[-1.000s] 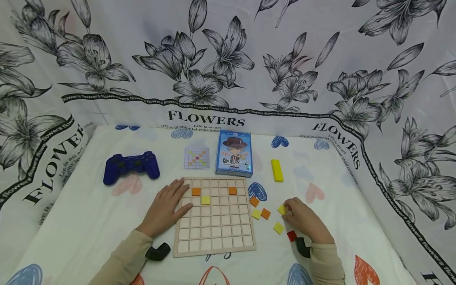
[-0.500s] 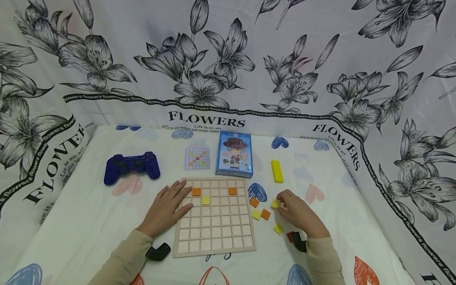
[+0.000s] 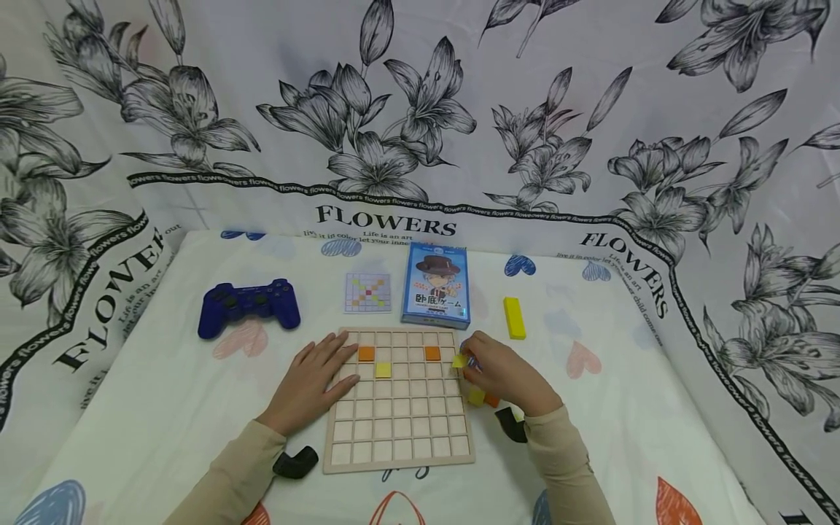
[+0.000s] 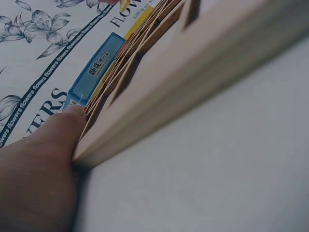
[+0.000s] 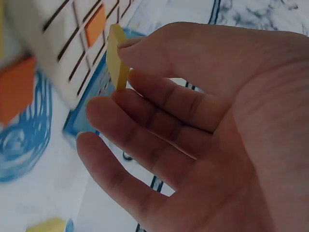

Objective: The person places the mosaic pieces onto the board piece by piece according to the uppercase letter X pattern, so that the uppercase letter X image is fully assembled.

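Observation:
A wooden grid board [image 3: 400, 408] lies in front of the person. Two orange tiles, one of them an orange tile [image 3: 432, 354] on the right, and a yellow tile [image 3: 383, 370] sit in its upper cells. The left hand [image 3: 311, 384] rests on the board's left edge with its fingers extended. Between thumb and fingertips the right hand [image 3: 508, 372] pinches another yellow tile [image 5: 117, 57], held at the board's upper right edge. Loose tiles, among them a yellow tile [image 3: 476, 397], lie below that hand, partly hidden by it.
Behind the board are a pattern card [image 3: 367, 292], a blue game box [image 3: 436, 286] and a yellow block [image 3: 515, 318]. A blue game controller [image 3: 249, 308] stands at the left. Black wrist devices, one a black curved piece [image 3: 296, 463], sit by both wrists.
The right hand has carried the pinched yellow tile left from beside the loose tiles to the board's right edge. The left hand stays on the board. The view has shifted slightly.

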A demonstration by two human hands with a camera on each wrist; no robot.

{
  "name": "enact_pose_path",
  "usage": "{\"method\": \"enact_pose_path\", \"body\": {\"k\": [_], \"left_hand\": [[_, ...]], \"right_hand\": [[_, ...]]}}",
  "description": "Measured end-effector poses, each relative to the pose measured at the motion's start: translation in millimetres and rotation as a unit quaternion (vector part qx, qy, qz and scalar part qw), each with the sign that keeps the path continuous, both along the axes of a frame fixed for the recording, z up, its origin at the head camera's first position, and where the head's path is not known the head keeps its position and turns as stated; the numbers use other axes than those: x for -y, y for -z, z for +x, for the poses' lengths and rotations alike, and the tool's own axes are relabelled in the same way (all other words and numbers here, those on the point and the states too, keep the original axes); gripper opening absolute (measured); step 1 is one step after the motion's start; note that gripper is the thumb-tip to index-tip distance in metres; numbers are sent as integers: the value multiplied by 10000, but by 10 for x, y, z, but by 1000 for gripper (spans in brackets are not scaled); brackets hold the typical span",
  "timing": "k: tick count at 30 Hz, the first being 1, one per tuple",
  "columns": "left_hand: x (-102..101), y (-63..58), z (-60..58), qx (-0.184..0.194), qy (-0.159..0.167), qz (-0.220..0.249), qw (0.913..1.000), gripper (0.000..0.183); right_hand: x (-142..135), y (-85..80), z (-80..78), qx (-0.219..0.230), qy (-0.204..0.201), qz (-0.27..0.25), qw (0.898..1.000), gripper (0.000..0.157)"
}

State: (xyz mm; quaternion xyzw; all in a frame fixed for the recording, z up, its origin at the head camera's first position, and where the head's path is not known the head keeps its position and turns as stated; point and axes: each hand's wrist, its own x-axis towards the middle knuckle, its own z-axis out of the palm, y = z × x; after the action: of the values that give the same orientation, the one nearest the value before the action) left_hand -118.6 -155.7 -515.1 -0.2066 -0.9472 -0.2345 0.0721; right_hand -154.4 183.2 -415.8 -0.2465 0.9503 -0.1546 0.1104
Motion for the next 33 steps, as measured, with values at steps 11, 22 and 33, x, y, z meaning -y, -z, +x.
{"method": "enact_pose_path", "body": {"k": [11,22,33], "left_hand": [[-8,-4,-1,-64,-9,-38,10000,62],[-13,2,0,-126,4,-34,9999,62],[-9,9,-1,-123,-23,-2,9999,61]], "right_hand": [[429,165,-26,60,-881,93,9960,20],[545,346,-93,-693,-1260,610,9877,17],[472,300,-63,-571,-1143,536,9904,17]]}}
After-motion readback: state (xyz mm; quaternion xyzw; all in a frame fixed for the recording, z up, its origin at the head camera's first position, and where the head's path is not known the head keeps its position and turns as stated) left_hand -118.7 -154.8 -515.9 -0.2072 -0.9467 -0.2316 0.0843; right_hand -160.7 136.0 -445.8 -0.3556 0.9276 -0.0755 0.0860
